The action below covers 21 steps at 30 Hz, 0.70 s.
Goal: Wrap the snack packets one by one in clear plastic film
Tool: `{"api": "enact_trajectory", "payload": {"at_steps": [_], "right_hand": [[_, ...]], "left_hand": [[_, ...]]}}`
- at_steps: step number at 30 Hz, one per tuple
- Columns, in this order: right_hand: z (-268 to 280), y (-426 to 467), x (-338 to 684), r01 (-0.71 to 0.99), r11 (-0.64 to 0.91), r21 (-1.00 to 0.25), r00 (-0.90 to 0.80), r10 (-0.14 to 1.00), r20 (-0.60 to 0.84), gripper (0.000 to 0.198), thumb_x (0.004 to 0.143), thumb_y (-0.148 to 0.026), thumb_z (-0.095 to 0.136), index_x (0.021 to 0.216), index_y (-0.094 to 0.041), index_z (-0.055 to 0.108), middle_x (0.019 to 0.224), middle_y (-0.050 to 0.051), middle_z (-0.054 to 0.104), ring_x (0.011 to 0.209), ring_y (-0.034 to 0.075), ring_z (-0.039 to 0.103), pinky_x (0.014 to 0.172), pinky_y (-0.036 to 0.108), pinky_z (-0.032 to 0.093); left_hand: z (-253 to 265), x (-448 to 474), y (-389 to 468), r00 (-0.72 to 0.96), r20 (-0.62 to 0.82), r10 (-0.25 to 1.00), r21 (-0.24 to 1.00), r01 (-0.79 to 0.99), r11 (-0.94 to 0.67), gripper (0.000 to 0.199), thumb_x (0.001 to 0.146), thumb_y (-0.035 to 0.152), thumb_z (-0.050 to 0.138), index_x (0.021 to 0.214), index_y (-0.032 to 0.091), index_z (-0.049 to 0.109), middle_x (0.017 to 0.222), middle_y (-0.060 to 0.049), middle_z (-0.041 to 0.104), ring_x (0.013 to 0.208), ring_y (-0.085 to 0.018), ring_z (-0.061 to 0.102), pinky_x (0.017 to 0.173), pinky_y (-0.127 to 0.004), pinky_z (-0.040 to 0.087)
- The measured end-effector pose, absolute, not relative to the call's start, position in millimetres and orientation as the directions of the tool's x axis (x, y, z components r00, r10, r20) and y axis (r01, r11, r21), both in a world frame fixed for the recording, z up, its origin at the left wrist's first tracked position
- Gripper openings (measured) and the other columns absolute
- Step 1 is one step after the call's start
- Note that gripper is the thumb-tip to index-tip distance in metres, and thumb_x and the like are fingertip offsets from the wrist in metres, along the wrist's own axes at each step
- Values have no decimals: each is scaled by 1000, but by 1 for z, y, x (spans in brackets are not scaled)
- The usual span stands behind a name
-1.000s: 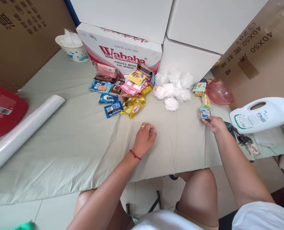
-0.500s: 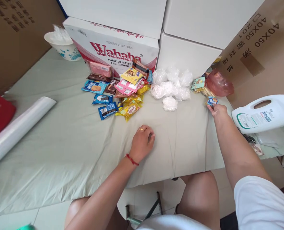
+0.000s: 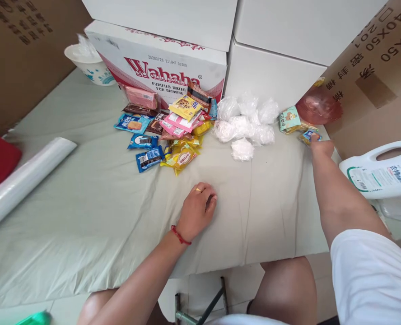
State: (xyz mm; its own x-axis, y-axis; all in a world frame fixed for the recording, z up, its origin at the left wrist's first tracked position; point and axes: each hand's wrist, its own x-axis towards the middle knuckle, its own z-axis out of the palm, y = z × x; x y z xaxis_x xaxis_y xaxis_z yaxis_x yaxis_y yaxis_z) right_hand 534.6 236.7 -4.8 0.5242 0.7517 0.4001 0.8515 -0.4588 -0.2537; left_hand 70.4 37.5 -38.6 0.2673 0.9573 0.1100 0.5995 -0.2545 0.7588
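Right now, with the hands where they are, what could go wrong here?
First, the right forearm is close to the white bottle, so a sideways swing might knock it. Second, the right hand holds a small blue packet near the pale green packet and could nudge that one. Third, the yellow packet sits loosely atop pink ones, so a bump might make it slide.

The cloth-covered table (image 3: 112,212) is carrying a loose heap of snack packets (image 3: 177,124), spreading out before a standing Wahaha carton (image 3: 160,72). Clear plastic bundles (image 3: 240,125) are sitting just right of the heap. At the back left, a white tub (image 3: 94,67) is standing. A plastic roll (image 3: 31,176) is lying slantwise near the left end, and a white bottle (image 3: 373,171) is resting sideways at the right.
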Motion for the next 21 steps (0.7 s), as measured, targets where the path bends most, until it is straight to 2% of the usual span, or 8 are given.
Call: {"api": "enact_trajectory", "payload": {"at_steps": [2, 3, 7, 9, 11, 14, 18, 21], "right_hand": [[-5, 237, 523, 776, -564, -283, 628, 647, 434, 42, 101, -30, 51, 137, -7, 54, 124, 32, 60, 108, 35, 63, 87, 51, 50], [-6, 240, 514, 777, -565, -277, 624, 634, 456, 45, 101, -31, 51, 139, -8, 51, 128, 33, 58, 111, 36, 62, 88, 51, 48], [-7, 260, 470, 946, -309, -101, 320, 830, 456, 59, 94, -34, 59, 150, -26, 44, 148, 18, 47, 113, 30, 61, 89, 42, 48], [-9, 272, 457, 977, -211, 0, 199, 919, 341, 70, 92, -36, 62, 157, -27, 37, 157, 20, 39, 113, 32, 61, 88, 45, 48], [-11, 279, 457, 973, -218, 72, 200, 959, 200, 69, 94, -34, 60, 158, -24, 37, 161, 23, 35, 114, 35, 61, 88, 48, 48], [-10, 277, 476, 950, -266, 163, 251, 962, 106, 58, 100, -24, 47, 158, -25, 40, 155, 25, 42, 113, 33, 62, 87, 50, 44], [-6, 267, 501, 917, -348, 193, 329, 936, 127, 58, 101, -14, 41, 159, -24, 40, 138, 28, 57, 111, 33, 63, 83, 51, 39], [-5, 272, 506, 896, -399, 192, 380, 916, 131, 60, 100, -9, 40, 159, -22, 40, 128, 30, 61, 114, 34, 62, 81, 52, 37]], "left_hand": [[-39, 71, 37, 262, 118, 958, 748, 611, -259, 16, 95, 20, 49, 87, 20, 63, 101, -9, 66, 93, -24, 63, 81, -39, 53], [-40, 71, 37, 261, 125, 957, 741, 617, -265, 16, 95, 20, 49, 88, 20, 63, 101, -9, 66, 94, -24, 63, 82, -39, 53], [-43, 72, 37, 280, 173, 944, 701, 638, -318, 16, 96, 18, 49, 89, 19, 64, 102, -10, 66, 96, -25, 62, 85, -39, 53], [-44, 72, 36, 300, 194, 934, 677, 648, -349, 17, 97, 18, 48, 90, 18, 64, 103, -11, 66, 96, -25, 61, 85, -40, 54], [-44, 72, 35, 316, 207, 926, 654, 659, -372, 18, 97, 18, 47, 92, 18, 65, 104, -11, 66, 97, -25, 60, 86, -40, 54], [-44, 72, 34, 330, 220, 918, 628, 672, -392, 18, 98, 18, 47, 93, 17, 64, 104, -11, 66, 97, -25, 60, 86, -40, 54], [-43, 72, 34, 340, 230, 912, 615, 675, -407, 17, 98, 17, 47, 94, 17, 64, 105, -11, 66, 96, -25, 60, 85, -39, 55], [-43, 72, 34, 335, 225, 915, 618, 677, -400, 17, 98, 17, 47, 95, 17, 64, 105, -11, 66, 96, -25, 61, 85, -39, 55]]}}
